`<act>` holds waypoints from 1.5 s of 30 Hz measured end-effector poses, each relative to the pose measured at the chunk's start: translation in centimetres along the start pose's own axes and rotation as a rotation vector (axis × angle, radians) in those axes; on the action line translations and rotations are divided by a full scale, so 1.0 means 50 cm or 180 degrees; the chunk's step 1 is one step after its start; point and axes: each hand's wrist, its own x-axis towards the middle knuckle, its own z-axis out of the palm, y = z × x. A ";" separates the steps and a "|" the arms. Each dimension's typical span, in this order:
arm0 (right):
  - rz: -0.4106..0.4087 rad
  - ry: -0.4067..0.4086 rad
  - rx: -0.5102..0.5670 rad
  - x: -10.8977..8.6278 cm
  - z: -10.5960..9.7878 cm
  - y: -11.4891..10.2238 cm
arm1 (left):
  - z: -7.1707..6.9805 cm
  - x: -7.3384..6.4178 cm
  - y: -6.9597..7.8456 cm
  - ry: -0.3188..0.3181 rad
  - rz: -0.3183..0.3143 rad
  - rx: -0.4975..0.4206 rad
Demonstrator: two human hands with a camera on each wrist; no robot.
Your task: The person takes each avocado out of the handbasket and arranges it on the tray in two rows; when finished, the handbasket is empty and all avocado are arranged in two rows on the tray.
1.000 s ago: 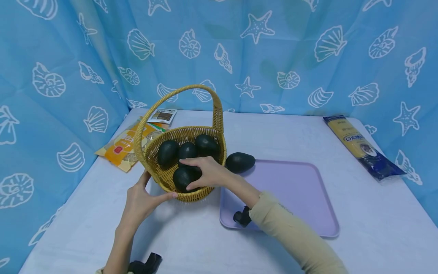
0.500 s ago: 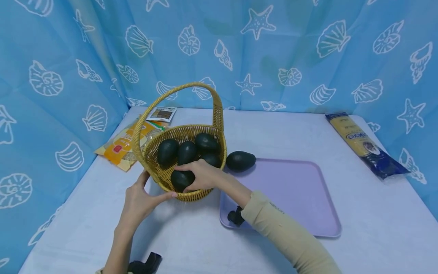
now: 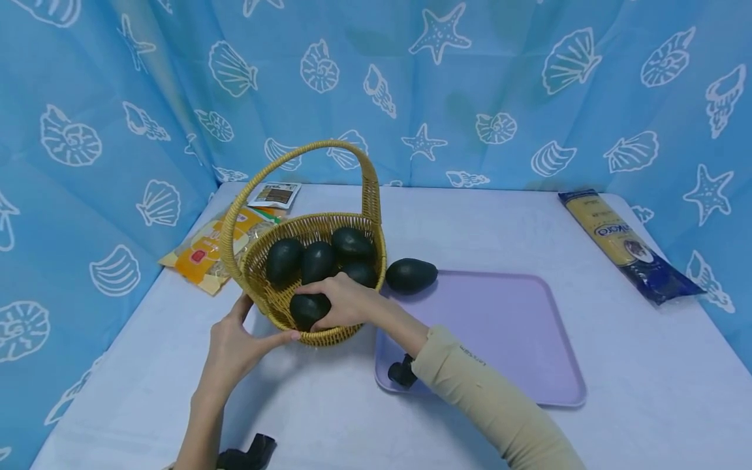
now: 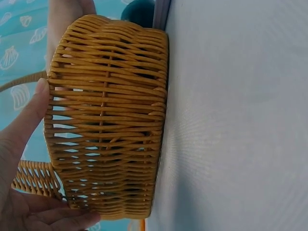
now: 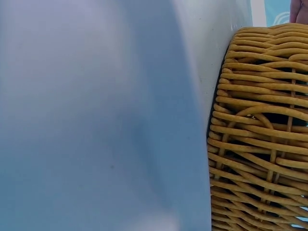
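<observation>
A yellow wicker basket (image 3: 329, 337) with a tall arched handle holds several dark green avocados (image 3: 284, 262). My left hand (image 3: 234, 344) grips the basket's near left side, its thumb on the rim; in the left wrist view the thumb (image 4: 30, 115) lies at the rim and the fingers spread along the wall. Inside the basket, my right hand (image 3: 345, 301) grasps the nearest avocado (image 3: 308, 311) between thumb and fingers, close to the front rim. The right wrist view shows only the basket's woven outside (image 5: 264, 139), with that hand out of sight.
Right of the basket lies a purple tray (image 3: 487, 333), with one avocado (image 3: 411, 275) at its far left corner. A blue and yellow packet (image 3: 628, 245) lies far right. Behind the basket's left side are an orange bag (image 3: 202, 254) and a small white sachet (image 3: 275, 194).
My right hand has shifted slightly left with the nearest avocado, settling lower against the basket's front, and more of the avocado behind it shows. The left hand keeps its grip on the basket.
</observation>
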 end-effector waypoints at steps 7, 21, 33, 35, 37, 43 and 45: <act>-0.0054 0.0074 0.0053 -0.001 0.004 -0.005 | -0.007 -0.004 -0.002 -0.0020 -0.0035 0.0069; -0.0040 0.0346 0.0284 -0.014 0.000 0.004 | 0.001 0.000 0.002 -0.0031 0.0034 0.0046; -0.0363 0.0861 0.0882 -0.020 -0.002 0.013 | 0.001 0.002 -0.003 0.0041 0.0115 0.0045; -0.0342 0.0860 0.0883 -0.023 -0.003 0.013 | 0.000 0.001 -0.001 0.0023 0.0094 0.0042; -0.0324 0.0843 0.0901 -0.026 -0.005 0.012 | 0.000 0.000 0.000 0.0024 0.0079 0.0028; -0.0310 0.0956 0.0998 -0.044 -0.019 0.003 | 0.003 -0.002 -0.003 0.0093 0.0125 0.0001; -0.0289 0.1036 0.1030 -0.053 -0.027 0.002 | 0.004 -0.001 -0.005 0.0105 0.0151 0.0001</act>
